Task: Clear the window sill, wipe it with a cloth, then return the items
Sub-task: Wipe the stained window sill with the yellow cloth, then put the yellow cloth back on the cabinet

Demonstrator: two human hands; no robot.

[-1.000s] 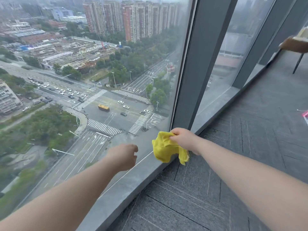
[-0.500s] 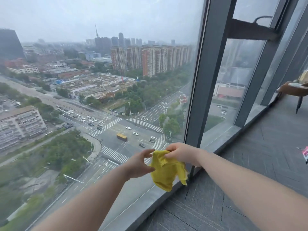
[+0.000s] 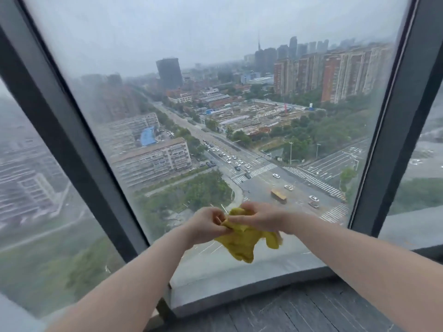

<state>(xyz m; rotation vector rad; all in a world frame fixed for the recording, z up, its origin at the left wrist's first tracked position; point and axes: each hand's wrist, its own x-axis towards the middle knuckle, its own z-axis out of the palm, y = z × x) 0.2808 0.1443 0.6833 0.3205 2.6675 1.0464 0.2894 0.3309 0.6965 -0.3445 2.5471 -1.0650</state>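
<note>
A crumpled yellow cloth [image 3: 245, 243] hangs in the air in front of the big window pane, above the low grey window sill [image 3: 251, 283]. My left hand [image 3: 207, 225] pinches its upper left edge. My right hand [image 3: 260, 216] grips the cloth from the top right. Both hands are close together, fingers closed on the fabric. No other items are visible on the sill.
Dark grey window frame posts stand at the left [image 3: 72, 140] and right [image 3: 393, 140] of the pane. Dark grey carpet floor [image 3: 299, 315] lies below the sill. The sill continues behind the right post [image 3: 412, 231].
The view has swung left and up toward the pane. My left hand, empty a second ago, has come to the cloth and now grips it together with my right hand.
</note>
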